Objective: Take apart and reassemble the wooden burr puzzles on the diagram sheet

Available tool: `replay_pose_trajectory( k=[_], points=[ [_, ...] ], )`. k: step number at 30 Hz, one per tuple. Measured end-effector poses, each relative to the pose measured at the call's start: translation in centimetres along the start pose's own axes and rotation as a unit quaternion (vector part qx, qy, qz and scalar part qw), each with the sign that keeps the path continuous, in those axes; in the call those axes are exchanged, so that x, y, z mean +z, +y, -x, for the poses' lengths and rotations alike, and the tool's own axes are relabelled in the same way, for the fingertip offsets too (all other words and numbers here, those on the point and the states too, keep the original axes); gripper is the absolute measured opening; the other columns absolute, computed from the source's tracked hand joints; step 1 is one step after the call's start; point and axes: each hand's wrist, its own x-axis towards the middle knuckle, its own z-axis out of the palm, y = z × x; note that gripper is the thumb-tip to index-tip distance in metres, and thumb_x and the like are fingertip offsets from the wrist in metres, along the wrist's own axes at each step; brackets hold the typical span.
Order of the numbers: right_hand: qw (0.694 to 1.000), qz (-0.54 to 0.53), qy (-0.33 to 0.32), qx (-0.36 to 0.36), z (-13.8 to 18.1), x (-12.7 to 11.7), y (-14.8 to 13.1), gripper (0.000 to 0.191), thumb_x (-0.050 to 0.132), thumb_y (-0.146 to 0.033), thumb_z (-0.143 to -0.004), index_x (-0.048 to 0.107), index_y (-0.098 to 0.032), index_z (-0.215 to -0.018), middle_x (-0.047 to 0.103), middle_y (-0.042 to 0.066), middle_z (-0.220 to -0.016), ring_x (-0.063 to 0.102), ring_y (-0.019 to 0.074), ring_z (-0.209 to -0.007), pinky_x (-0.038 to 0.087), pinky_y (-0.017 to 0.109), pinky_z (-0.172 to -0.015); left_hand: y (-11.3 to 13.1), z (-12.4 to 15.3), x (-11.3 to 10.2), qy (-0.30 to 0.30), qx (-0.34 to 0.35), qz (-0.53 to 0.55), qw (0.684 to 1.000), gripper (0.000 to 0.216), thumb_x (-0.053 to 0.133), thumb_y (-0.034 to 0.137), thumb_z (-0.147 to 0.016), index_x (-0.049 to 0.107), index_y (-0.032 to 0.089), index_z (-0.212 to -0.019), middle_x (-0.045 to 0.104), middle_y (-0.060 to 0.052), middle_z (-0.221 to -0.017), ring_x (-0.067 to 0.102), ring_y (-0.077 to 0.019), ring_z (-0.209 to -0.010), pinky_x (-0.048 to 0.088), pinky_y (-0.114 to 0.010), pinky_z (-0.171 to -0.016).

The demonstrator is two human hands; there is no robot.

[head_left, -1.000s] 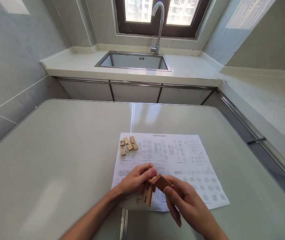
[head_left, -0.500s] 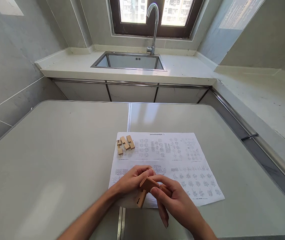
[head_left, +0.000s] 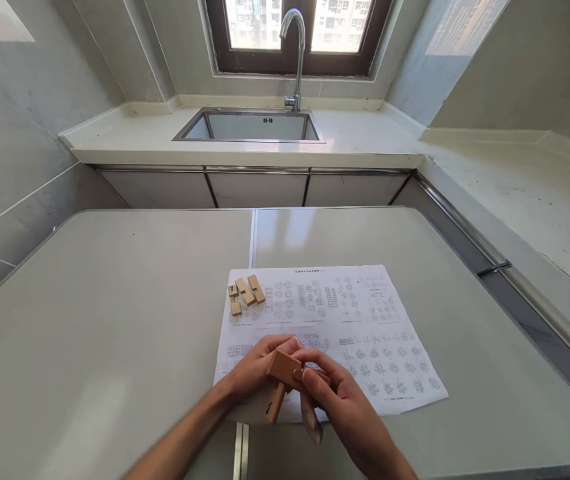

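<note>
Over the near part of a printed paper sheet, my two hands meet around several interlocked wooden puzzle pieces. My left hand closes on them from the left, its fingertips partly hidden behind the wood. From the right, my right hand grips them between thumb and fingers. One notched piece with a dark mark on its end points down toward me. Three loose notched wooden puzzle pieces lie side by side on the sheet's upper left corner; the leftmost bears a black number.
The sheet lies on a pale folding table with a metal seam down its middle. Beyond the table's far edge are a white counter, a sink and a faucet. Another counter runs along the right.
The held pieces have turned slightly in my hands, and the upper block now tilts more toward the right. The camera view has shifted a little; the loose pieces lie as before.
</note>
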Motion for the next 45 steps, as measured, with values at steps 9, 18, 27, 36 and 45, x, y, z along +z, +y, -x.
replay_pose_trajectory(
  k=[9, 18, 27, 36, 45],
  points=[
    [0.998, -0.035, 0.050, -0.030, -0.1, 0.6, 0.6, 0.052, 0.069, -0.070, -0.095, 0.058, -0.023, -0.115, 0.066, -0.002, -0.073, 0.052, 0.0101, -0.048, 0.041, 0.025, -0.050, -1.0, -0.5, -0.6, -0.027, 0.012, 0.114, 0.993, 0.049, 0.057, 0.065, -0.101, 0.058, 0.018, -0.087, 0.062, -0.002, -0.065, 0.064, -0.0180, -0.056, 0.042, -0.024, -0.054],
    [0.998, 0.023, 0.035, -0.042, 0.0, 0.4, 1.0, 0.046, 0.067, -0.065, -0.099, 0.059, -0.021, -0.109, 0.063, -0.003, -0.073, 0.044, 0.0067, -0.051, 0.033, 0.021, -0.049, -0.6, -0.8, -0.8, -0.034, 0.055, 0.189, 0.980, 0.042, 0.067, 0.053, -0.101, 0.068, 0.013, -0.086, 0.060, -0.009, -0.109, 0.064, -0.0148, -0.076, 0.056, -0.026, -0.062],
    [1.000, 0.006, 0.016, -0.023, -0.4, 0.2, 2.0, 0.050, 0.069, -0.069, -0.096, 0.054, -0.023, -0.109, 0.062, -0.005, -0.072, 0.037, 0.0062, -0.048, 0.026, 0.021, -0.047, -0.7, -0.5, -0.5, -0.087, 0.011, 0.222, 0.971, 0.040, 0.063, 0.056, -0.102, 0.067, 0.017, -0.095, 0.061, -0.008, -0.104, 0.066, -0.0184, -0.075, 0.059, -0.029, -0.055],
    [0.998, -0.031, -0.051, -0.011, 0.2, 0.5, 2.1, 0.051, 0.070, -0.069, -0.095, 0.050, -0.023, -0.102, 0.054, -0.009, -0.066, 0.031, 0.0049, -0.048, 0.024, 0.020, -0.046, -1.2, -0.7, -0.5, -0.076, 0.052, 0.245, 0.965, 0.046, 0.083, 0.054, -0.088, 0.063, 0.014, -0.076, 0.053, -0.005, -0.093, 0.051, -0.0142, -0.077, 0.044, -0.027, -0.069],
    [0.983, -0.167, -0.062, 0.052, -0.2, -0.4, 1.4, 0.043, 0.073, -0.058, -0.096, 0.055, -0.020, -0.092, 0.063, -0.004, -0.065, 0.033, 0.0008, -0.034, 0.020, 0.021, -0.042, -0.3, -0.7, -0.6, -0.008, 0.021, 0.224, 0.974, 0.050, 0.067, 0.064, -0.098, 0.077, 0.016, -0.107, 0.072, -0.013, -0.113, 0.067, -0.0252, -0.103, 0.052, -0.035, -0.093]
  ],
)
